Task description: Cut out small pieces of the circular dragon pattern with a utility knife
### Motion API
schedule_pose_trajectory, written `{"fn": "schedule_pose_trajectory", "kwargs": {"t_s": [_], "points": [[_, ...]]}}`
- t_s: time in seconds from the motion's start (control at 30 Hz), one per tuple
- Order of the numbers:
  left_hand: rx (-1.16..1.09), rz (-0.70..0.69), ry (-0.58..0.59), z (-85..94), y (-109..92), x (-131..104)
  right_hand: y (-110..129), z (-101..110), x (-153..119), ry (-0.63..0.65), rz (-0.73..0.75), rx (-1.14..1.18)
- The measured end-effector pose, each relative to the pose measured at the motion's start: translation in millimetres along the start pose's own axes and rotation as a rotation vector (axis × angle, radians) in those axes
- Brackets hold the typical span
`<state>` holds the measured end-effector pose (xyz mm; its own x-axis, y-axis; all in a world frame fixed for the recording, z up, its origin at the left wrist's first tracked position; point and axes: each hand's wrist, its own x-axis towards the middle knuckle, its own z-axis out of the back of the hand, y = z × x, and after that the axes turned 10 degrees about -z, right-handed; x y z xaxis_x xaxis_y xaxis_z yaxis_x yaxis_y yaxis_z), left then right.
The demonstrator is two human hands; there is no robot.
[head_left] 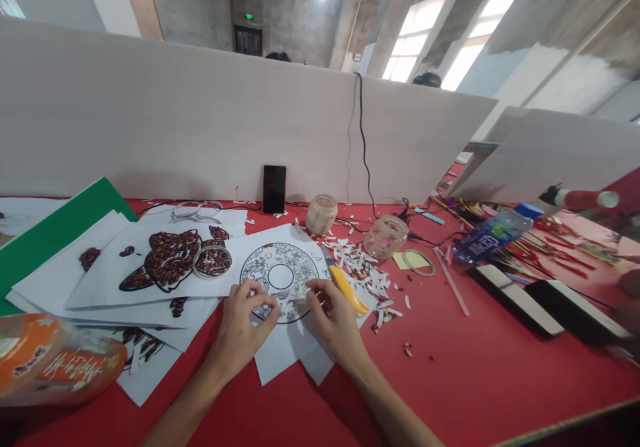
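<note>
A sheet of paper printed with a round black-and-white ring pattern lies in front of me on the red table. My left hand is over its lower left part, with thumb and forefinger drawn together in a pinch. At the lower right of the pattern, my right hand has its fingers curled in toward the thumb. Whatever either hand may hold is too small or hidden to make out. A yellow utility knife lies just beside my right hand.
Left are papers with dark red seed pictures, a green board and an orange-labelled jar. White scraps, two open jars and a phone stand behind. Right are a bottle and black-and-white blocks.
</note>
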<state>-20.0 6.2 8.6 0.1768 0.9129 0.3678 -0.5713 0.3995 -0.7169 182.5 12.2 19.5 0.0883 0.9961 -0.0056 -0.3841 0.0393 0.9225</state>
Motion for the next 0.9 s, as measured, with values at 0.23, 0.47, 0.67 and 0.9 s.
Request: {"fn": "schedule_pose_trajectory", "kwargs": {"t_s": [0.23,0.47,0.67,0.9], "points": [[0.126,0.184,0.139,-2.7,-14,13,-15,5,10,-0.049,-0.063,0.081],[0.145,0.279,0.261,-9.8,-29,21,-9,5,8,-0.037,-0.04,0.034],[0.167,0.336,0.218,-17.8,-35,20,-7,6,7,-0.018,-0.038,0.031],[0.202,0.371,0.157,-24.4,-42,15,-7,6,6,-0.002,-0.007,0.019]]}}
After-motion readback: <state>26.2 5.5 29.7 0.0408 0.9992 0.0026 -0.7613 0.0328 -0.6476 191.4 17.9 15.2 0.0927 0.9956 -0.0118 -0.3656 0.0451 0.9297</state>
